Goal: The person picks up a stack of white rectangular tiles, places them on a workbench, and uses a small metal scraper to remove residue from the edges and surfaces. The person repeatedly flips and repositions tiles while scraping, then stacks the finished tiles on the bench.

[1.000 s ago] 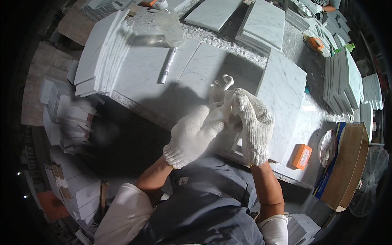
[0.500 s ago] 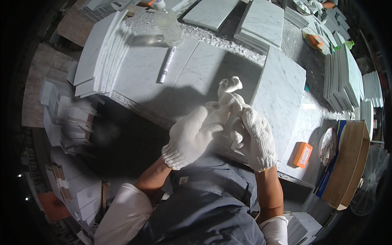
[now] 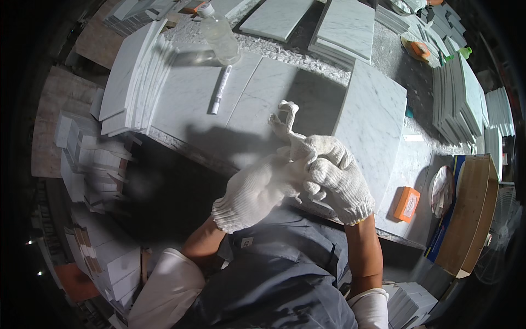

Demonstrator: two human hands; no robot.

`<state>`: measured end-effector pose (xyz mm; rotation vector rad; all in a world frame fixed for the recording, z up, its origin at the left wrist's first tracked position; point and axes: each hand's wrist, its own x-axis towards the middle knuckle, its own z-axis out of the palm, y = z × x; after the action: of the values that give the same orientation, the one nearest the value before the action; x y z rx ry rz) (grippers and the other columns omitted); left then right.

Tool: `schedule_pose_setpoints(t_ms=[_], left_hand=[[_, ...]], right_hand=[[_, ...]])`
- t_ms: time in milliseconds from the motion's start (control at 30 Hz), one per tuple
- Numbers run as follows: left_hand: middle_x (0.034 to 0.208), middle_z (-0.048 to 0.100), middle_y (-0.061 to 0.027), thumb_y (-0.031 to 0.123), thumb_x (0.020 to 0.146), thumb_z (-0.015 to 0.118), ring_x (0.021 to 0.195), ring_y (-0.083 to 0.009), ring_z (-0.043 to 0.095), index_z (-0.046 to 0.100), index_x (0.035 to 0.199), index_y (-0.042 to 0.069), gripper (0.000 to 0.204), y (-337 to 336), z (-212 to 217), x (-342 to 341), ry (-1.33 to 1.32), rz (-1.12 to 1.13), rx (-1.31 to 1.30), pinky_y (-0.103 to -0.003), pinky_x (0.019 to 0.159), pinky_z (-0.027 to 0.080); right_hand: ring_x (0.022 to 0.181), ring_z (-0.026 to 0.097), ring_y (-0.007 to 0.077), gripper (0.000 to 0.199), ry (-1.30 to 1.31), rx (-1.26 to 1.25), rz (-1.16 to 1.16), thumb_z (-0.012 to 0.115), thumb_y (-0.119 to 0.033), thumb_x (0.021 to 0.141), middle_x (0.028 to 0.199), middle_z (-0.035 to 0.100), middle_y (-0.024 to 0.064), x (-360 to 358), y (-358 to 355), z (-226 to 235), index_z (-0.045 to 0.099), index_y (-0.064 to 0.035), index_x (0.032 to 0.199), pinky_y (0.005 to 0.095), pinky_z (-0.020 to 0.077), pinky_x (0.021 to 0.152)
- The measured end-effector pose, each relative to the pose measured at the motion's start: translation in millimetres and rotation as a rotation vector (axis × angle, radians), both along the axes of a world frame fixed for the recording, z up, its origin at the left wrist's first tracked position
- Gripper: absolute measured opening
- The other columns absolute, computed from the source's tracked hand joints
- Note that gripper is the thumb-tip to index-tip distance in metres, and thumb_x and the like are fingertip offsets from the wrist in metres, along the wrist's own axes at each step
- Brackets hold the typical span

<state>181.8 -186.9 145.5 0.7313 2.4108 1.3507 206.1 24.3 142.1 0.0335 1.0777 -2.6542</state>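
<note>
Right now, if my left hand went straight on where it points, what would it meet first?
Most likely your right hand, gloved in white knit; your left hand seems almost against it, though overlap obscures depth.

Lighting: desk [image 3: 392,57] bright, surroundings dim; two small light points [image 3: 39,273] at far left. Shadows: dark, across the pale slabs [image 3: 271,82]. Quality: fisheye bowing, black rim; faint haze over the left glove [image 3: 252,189].

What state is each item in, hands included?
White fabric: bunched, loose end curled
Left hand: gloved, against the fabric, grip unclear
Right hand: gloved, fingers curled on the fabric
Bottle: capped
Marker: lying flat
Cardboard box: open
Orange box: appears shut
Marble tiles at right: stacked on edge
</note>
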Motion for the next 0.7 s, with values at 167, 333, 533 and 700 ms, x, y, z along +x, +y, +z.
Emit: schedule_pose_setpoints(t_ms=[167, 333, 533, 700], left_hand=[[0.114, 0.07, -0.0201, 0.018, 0.09, 0.075, 0.107, -0.0349, 0.069, 0.061, 0.129, -0.002, 0.046, -6.8, -5.8, -7.3, 0.175, -0.068, -0.066, -0.041, 0.092, 0.056], [0.105, 0.072, -0.015, 0.022, 0.085, 0.081, 0.09, -0.0328, 0.072, 0.065, 0.125, 0.006, 0.046, -12.0, -17.2, -12.4, 0.405, -0.074, -0.026, -0.037, 0.079, 0.059], [0.111, 0.072, -0.0174, 0.019, 0.093, 0.072, 0.099, -0.0321, 0.072, 0.063, 0.13, 0.002, 0.042, -21.9, -34.3, -15.0, 0.32, -0.197, -0.053, -0.039, 0.084, 0.058], [0.12, 0.068, -0.0138, 0.029, 0.095, 0.071, 0.111, -0.0258, 0.067, 0.057, 0.13, -0.004, 0.051, -17.9, -59.6, -20.2, -1.211, -0.12, 0.804, -0.04, 0.095, 0.056]], right_hand=[[0.098, 0.066, 0.0168, 0.062, 0.103, 0.466, -0.063, 0.078, -0.043, 0.09, 0.119, 0.069, 0.01, 0.1, -4.7, 12.9, 0.065, -0.0016, 0.134, 0.0298, 0.0561, 0.081], [0.109, 0.065, 0.0245, 0.053, 0.327, 0.816, -0.033, 0.073, -0.044, 0.094, 0.121, 0.069, 0.0112, -2.1, 5.1, 8.6, 0.07, -0.0016, 0.126, 0.0375, 0.0513, 0.097], [0.113, 0.064, 0.0223, 0.045, 0.175, 0.812, -0.084, 0.068, -0.04, 0.099, 0.121, 0.07, 0.0108, 9.7, -6.1, 10.0, 0.072, 0.0008, 0.118, 0.0365, 0.0491, 0.099], [0.111, 0.064, 0.0212, 0.04, 0.268, 0.765, -0.212, 0.067, -0.036, 0.099, 0.122, 0.07, 0.0119, 8.8, -18.9, 7.2, 0.073, 0.0012, 0.112, 0.0353, 0.0503, 0.096]])
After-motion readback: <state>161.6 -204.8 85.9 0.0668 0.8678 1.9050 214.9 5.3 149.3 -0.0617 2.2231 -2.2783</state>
